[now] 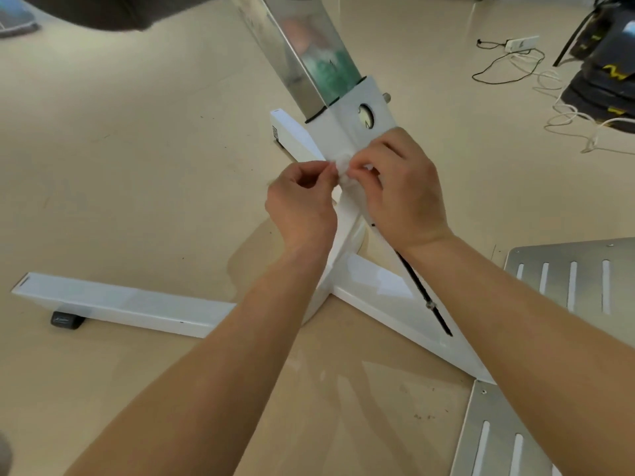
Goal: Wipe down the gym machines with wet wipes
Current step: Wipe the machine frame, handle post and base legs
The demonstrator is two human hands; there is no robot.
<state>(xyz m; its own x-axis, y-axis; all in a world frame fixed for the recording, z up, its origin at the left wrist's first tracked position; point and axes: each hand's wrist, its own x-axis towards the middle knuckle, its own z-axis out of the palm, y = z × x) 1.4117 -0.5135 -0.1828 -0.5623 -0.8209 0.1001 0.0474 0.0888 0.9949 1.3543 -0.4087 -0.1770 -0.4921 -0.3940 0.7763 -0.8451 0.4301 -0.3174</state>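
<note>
1. Left hand (302,204) is pinching one edge of the wet wipe (343,166) between thumb and curled fingers. The right hand (402,190) is pinching the other side, fingers curled over it.
2. The wipe is sitting bunched into a small white wad between both sets of fingertips. It is being held in front of the white column sleeve (347,111) of the machine; can't tell if it is touching the paint.
3. Handling, judged: the wipe is looking light, limp and damp, so it is probably clinging to itself and tearing if pulled hard. Best hold is by opposite edges to spread it, then flat under the fingers for wiping.
4. The machine frame is looking rigid and heavy, so it is likely staying put under wiping pressure without bracing.
5. The polished steel post (299,46) is rising out of the sleeve, smooth and reflective, so probably slick and showing smears.
6. White base legs are spreading across the floor (137,166): the long left leg (120,304) is sitting on a black rubber foot (67,319), and the right leg (385,290) is running toward the slotted metal plate (584,269).
7. A thin black rod (422,293) is running down beside the right leg; judged worth wiping around gently.
8. Step judged: unfolding or re-bunching the wipe, wiping not yet underway here.
</note>
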